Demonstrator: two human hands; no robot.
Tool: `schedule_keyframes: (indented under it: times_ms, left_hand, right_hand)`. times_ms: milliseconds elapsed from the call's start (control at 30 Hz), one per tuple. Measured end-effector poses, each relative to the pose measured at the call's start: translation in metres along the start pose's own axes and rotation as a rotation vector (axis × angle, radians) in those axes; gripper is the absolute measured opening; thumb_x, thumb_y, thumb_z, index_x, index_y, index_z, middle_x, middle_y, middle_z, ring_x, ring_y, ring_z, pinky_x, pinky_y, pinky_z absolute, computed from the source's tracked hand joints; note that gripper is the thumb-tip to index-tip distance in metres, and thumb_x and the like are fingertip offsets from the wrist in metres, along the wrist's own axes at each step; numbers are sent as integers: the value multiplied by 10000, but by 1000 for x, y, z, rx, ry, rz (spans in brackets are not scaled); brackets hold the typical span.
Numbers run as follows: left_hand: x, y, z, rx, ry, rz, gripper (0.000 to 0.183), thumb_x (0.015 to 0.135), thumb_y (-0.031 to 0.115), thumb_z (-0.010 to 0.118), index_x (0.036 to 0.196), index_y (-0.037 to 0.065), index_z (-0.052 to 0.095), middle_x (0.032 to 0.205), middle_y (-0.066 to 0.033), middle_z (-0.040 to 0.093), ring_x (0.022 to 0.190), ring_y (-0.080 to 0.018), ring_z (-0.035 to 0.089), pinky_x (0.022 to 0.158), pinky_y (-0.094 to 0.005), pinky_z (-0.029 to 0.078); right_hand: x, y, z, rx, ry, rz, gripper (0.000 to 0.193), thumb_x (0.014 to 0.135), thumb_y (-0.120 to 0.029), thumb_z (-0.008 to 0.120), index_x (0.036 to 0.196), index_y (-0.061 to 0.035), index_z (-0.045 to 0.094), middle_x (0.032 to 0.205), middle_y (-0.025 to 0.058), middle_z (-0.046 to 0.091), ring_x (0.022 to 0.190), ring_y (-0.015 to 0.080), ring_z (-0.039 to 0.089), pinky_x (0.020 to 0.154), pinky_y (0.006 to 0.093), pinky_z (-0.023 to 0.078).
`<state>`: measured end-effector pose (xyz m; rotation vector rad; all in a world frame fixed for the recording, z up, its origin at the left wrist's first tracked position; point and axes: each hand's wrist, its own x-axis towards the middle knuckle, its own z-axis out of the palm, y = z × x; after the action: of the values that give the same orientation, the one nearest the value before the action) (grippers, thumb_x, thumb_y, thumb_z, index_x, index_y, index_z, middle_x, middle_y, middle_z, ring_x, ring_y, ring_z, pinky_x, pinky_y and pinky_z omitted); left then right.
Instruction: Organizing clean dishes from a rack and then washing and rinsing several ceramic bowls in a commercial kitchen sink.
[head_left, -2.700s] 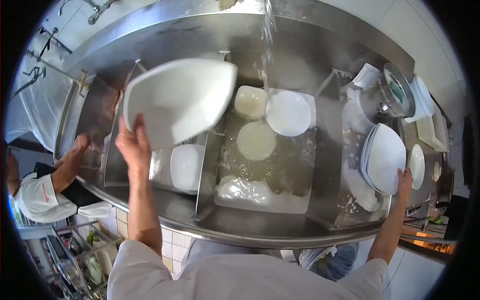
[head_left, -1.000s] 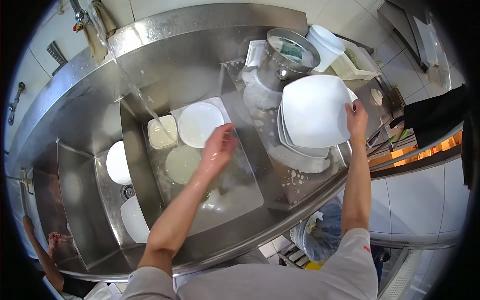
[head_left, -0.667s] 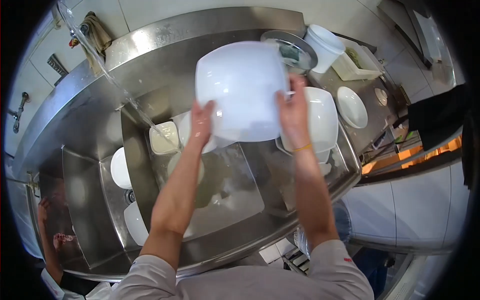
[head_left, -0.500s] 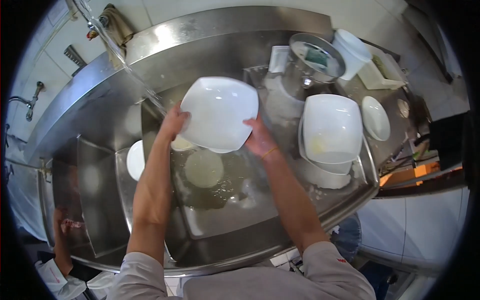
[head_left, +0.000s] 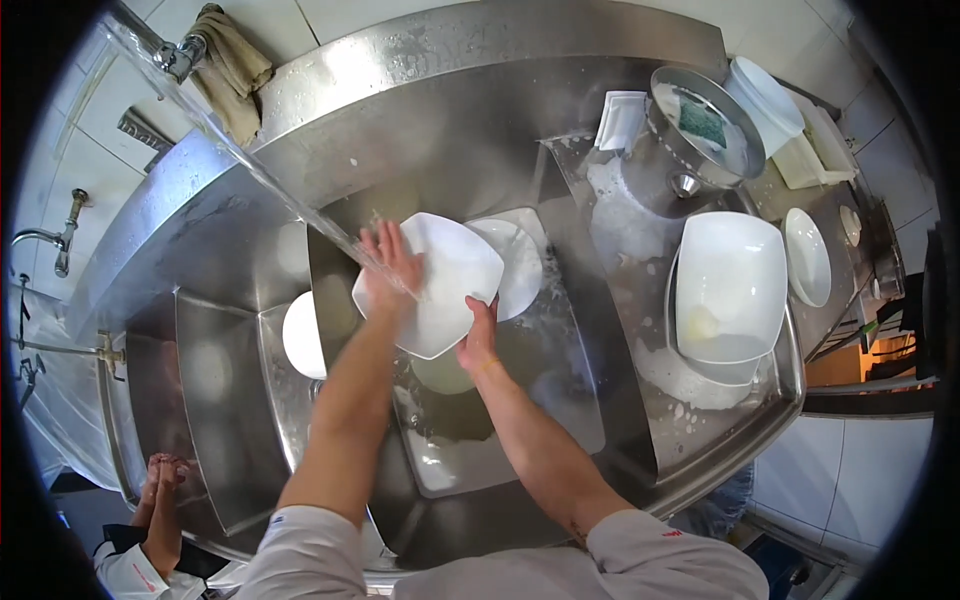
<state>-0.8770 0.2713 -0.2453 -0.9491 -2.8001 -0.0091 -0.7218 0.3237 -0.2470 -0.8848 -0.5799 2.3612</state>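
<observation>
A square white plate (head_left: 455, 275) is tilted over the middle sink basin. My right hand (head_left: 480, 338) grips its near right edge, the thumb on top of the rim. My left hand (head_left: 390, 265), slightly blurred, lies with fingers spread on the plate's left side. A stream of water (head_left: 270, 182) from the tap (head_left: 178, 58) strikes there. Behind the plate, another white plate (head_left: 525, 268) rests in the basin. A round pale dish (head_left: 440, 374) shows partly below the held plate, in cloudy water.
Stacked square white dishes (head_left: 735, 275) stand on the soapy right drainboard beside an oval dish (head_left: 806, 258). Behind them are a metal bowl (head_left: 668, 125) with a green sponge (head_left: 702, 122) and white tubs (head_left: 762, 100). At far left, another person's hands (head_left: 166, 470) reach over the sink edge.
The square plate has moved lower and turned, its left side now in the water stream. My left hand has let go of the rim and spread over the surface; my right keeps its grip.
</observation>
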Motion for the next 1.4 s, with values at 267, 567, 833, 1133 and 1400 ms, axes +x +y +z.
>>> schedule_keyframes:
  times_ms: [267, 567, 833, 1133, 1400]
  left_hand:
    - [-35, 63, 7, -699, -642, 939, 647, 927, 377, 355, 1441, 41, 151, 1500, -185, 106, 1396, -304, 79, 1131, -389, 60]
    - [-47, 70, -16, -1389, -597, 174, 658, 864, 308, 502, 1403, 20, 257, 1465, -224, 183, 1378, -335, 125, 1133, -379, 88]
    - [-59, -11, -85, -797, -287, -60, 237, 759, 139, 598, 945, -8, 610, 721, -177, 644, 687, -342, 628, 639, -433, 484]
    - [-82, -52, -117, -1630, -621, -571, 276, 702, 79, 679, 931, -55, 603, 777, -100, 647, 610, -200, 620, 575, -309, 508]
    - [-76, -4, -109, -1633, -276, -570, 243, 727, 90, 625, 939, -28, 643, 759, -69, 653, 681, -162, 616, 634, -312, 497]
  right_hand:
    - [47, -75, -31, -227, -107, -117, 605, 931, -409, 465, 1380, -62, 255, 1333, 117, 402, 1220, 218, 407, 995, 355, 357]
    - [27, -36, 6, -245, -60, -52, 624, 929, -346, 493, 1424, -81, 220, 1443, 89, 282, 1296, 222, 308, 1055, 357, 273]
    - [16, -11, 94, -668, -124, -22, 900, 793, -448, 637, 1445, -89, 130, 1399, 232, 298, 1282, 335, 323, 1042, 417, 288]
    - [71, 6, 95, -1262, -734, -220, 406, 912, -388, 451, 1121, -88, 627, 1222, 103, 571, 1214, 262, 456, 1032, 402, 303]
    - [33, 60, -9, -220, -24, 373, 666, 885, -600, 372, 1293, -81, 459, 1215, 100, 544, 1119, 227, 496, 941, 402, 400]
